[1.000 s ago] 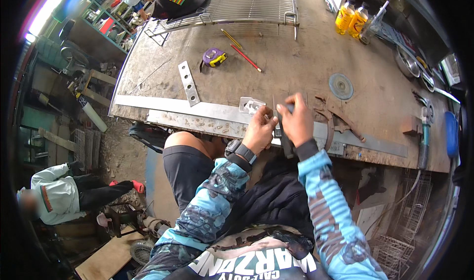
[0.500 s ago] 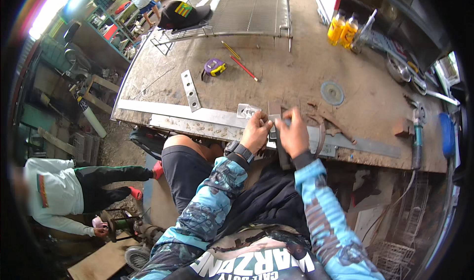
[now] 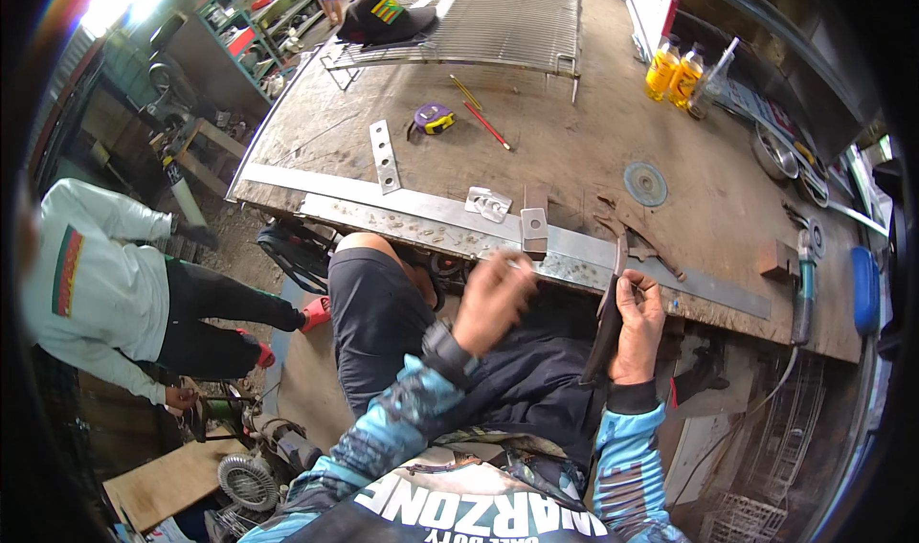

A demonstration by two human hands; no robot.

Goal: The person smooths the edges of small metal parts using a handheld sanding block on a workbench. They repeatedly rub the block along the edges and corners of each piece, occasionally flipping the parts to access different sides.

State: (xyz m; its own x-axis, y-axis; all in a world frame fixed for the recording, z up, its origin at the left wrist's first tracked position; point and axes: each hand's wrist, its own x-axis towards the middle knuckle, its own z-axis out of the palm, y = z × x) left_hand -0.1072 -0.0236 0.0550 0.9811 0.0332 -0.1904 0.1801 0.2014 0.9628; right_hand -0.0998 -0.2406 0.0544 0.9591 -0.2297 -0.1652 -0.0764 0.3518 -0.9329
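My left hand (image 3: 493,304) is smeared by motion, just in front of the bench edge; its fingers cannot be read. My right hand (image 3: 637,330) is closed at the edge, further right, with a long dark bar-like piece (image 3: 603,337) at its thumb and fingertips, slanting down toward my lap. A small light metal plate with one hole (image 3: 534,219) rests on a brown metal piece (image 3: 534,195). Beside it lies a silvery plate with several cutouts (image 3: 488,204). Long flat metal strips (image 3: 402,219) run along the bench edge. Rusty pliers-like clamp (image 3: 651,252) lies beyond my right hand.
On the wooden bench (image 3: 316,146) are a perforated strip (image 3: 383,157), tape measure (image 3: 434,119), pencils (image 3: 488,126), cutting disc (image 3: 645,184), wire rack (image 3: 507,31) with a cap (image 3: 381,18), bottles (image 3: 684,76) and an angle grinder (image 3: 804,294). Another person (image 3: 105,275) stands at left.
My hands have parted from over the small plate, left hand nearer me, right hand rightward with the dark piece. The holed plate now shows uncovered. The other person has shifted.
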